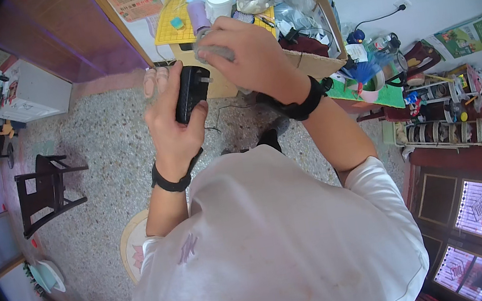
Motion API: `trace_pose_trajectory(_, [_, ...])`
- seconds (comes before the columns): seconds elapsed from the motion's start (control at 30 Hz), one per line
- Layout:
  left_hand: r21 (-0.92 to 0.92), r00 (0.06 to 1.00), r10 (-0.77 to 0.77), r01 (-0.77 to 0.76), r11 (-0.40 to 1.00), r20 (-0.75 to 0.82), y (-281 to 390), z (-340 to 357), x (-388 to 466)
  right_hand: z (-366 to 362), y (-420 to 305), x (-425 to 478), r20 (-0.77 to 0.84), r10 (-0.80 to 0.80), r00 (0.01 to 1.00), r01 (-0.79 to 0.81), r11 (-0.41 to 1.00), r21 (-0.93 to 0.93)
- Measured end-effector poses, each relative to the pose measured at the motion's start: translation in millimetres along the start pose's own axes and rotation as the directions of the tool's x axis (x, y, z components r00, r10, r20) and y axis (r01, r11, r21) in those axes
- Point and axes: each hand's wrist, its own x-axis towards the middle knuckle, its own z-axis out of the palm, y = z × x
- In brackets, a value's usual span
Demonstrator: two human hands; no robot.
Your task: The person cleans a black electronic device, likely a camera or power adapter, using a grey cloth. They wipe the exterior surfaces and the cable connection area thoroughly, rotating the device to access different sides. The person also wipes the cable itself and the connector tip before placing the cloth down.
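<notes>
My left hand (175, 118) grips a black power adapter (190, 94), whose metal plug prongs face my right hand. My right hand (242, 54) is beside it, a little higher in the view, with its fingers closed on a crumpled greyish cloth or wipe (214, 50); its exact kind is unclear. Both wrists wear black bands. Beyond the hands, a yellow gridded mat (166, 30) bears a white lidded tub (220, 2), a purple cylinder (198, 15) and a small blue-green sponge or block (177, 22).
An open cardboard box (318, 60) of bags and cables stands right of the mat. Further right, a green-topped table (389, 95) holds a pink container (370, 90). A dark wooden chair (47, 189) stands on the speckled floor at left. A thin black cable crosses the floor below my hands.
</notes>
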Motion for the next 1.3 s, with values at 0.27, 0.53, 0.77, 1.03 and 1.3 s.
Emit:
trace_pose_trajectory(0.27, [-0.115, 0.993, -0.111, 0.105, 0.988, -0.041, -5.5, -4.5, -5.4, 5.0, -6.0, -5.1, 0.157, 0.061, 0.986, -0.100, 0.962, 0.252])
trace_pose_trajectory(0.53, [-0.039, 0.997, 0.039, -0.042, 0.998, -0.073, -1.3, -11.4, 0.5, -3.7, -15.3, 9.0, 0.210, 0.061, 0.976, -0.136, 0.921, 0.366])
trace_pose_trajectory(0.77, [-0.003, 0.998, 0.052, -0.052, 0.999, -0.047, -2.0, -11.2, -0.9, -3.6, -16.3, 11.4, 0.217, 0.028, 0.976, -0.101, 0.938, 0.331])
trace_pose_trajectory(1.03, [-0.055, 0.998, 0.053, -0.055, 0.997, -0.037, -8.6, -9.6, 0.9, -4.5, -10.3, 6.8, 0.265, 0.035, 0.964, -0.124, 0.937, 0.325])
trace_pose_trajectory(1.3, [-0.489, 0.966, -0.253, 0.194, 0.850, -0.058, -17.0, -13.2, -0.4, 9.5, -7.5, -2.2, 0.097, 0.040, 0.994, -0.071, 0.934, 0.349])
